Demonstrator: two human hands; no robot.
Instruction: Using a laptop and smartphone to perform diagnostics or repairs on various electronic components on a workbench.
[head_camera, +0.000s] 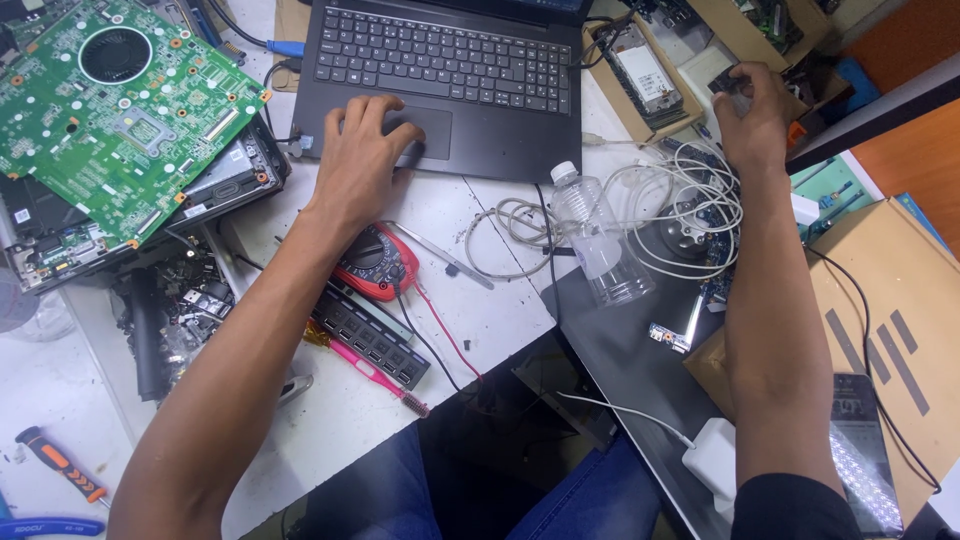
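**Cluttered white repair bench, both hands out**

White worktable (480, 330) lies crowded with electronics parts under bright light. On it the left hand (360, 150) lies flat and spread on a dark laptop (450, 80), fingertips on its touchpad (432, 132). The right hand (752, 115) reaches far right and pinches a small dark part (728, 80) between curled fingers. Between the hands lie a clear plastic bottle (600, 240) and coiled white cables (690, 200). A red multimeter (378, 262) sits under the left wrist; a green circuit board (120, 100) lies farther left.
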